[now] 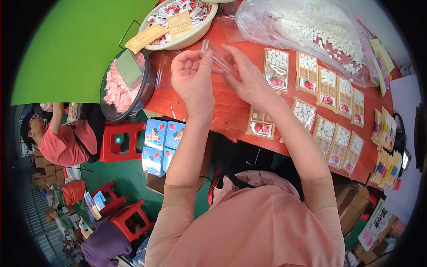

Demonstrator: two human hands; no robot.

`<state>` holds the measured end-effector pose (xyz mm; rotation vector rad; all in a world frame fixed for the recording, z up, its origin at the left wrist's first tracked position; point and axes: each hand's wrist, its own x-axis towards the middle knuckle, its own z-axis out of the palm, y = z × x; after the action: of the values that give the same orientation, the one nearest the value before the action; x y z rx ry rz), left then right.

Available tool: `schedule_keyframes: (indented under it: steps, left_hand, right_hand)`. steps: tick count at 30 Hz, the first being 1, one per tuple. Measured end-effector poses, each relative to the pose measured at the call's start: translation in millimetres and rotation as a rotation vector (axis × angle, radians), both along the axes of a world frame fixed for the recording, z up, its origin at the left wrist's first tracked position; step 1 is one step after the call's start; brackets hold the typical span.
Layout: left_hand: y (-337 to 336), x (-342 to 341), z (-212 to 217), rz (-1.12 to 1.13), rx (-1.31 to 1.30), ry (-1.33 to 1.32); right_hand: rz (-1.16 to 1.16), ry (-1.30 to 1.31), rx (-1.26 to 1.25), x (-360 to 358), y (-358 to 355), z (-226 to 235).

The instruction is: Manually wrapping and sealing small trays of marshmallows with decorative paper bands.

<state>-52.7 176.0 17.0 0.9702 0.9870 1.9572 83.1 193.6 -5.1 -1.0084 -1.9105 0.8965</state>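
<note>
My left hand (193, 80) is closed in a pinch on a piece of clear plastic film (219, 59) above the red table. Beside it, my right hand (249, 80) has its fingers stretched and apart around the far end of the film; whether they touch it I cannot tell. To the right stand two rows of tan compartment trays (308, 71) holding white cubes and small strawberry-printed packets. The nearest tray (260, 123) in the lower row shows a packet, and its upper compartments look unfilled. A white loop (279, 70) lies on one tray in the upper row.
A cream basin (204, 29) of printed packets carries two tan trays (180, 25). Left of it, a dark tub (149, 84) holds pink packets. A large clear bag (262, 22) spills white cubes at the back. Blue boxes (153, 133), red stools (122, 138) and a seated person (66, 142) are leftward.
</note>
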Motion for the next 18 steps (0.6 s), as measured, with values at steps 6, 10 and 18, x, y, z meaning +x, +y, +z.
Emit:
schedule_keyframes:
  steps: [6, 10, 18]
  left_hand:
    - [-10.1, -8.5, -6.0, -0.109, -0.133, -0.059]
    - [-11.6, -13.8, -8.3, -0.166, -0.183, -0.125]
    - [-20.8, -13.4, -22.8, -0.208, -0.311, -0.095]
  right_hand:
    - [0.325, 0.362, -0.677, 8.6, -18.2, 3.7]
    - [0.377, 0.558, -0.889, 6.1, -32.9, 2.6]
    - [0.265, 0.394, -0.833, -5.6, -47.7, -13.1]
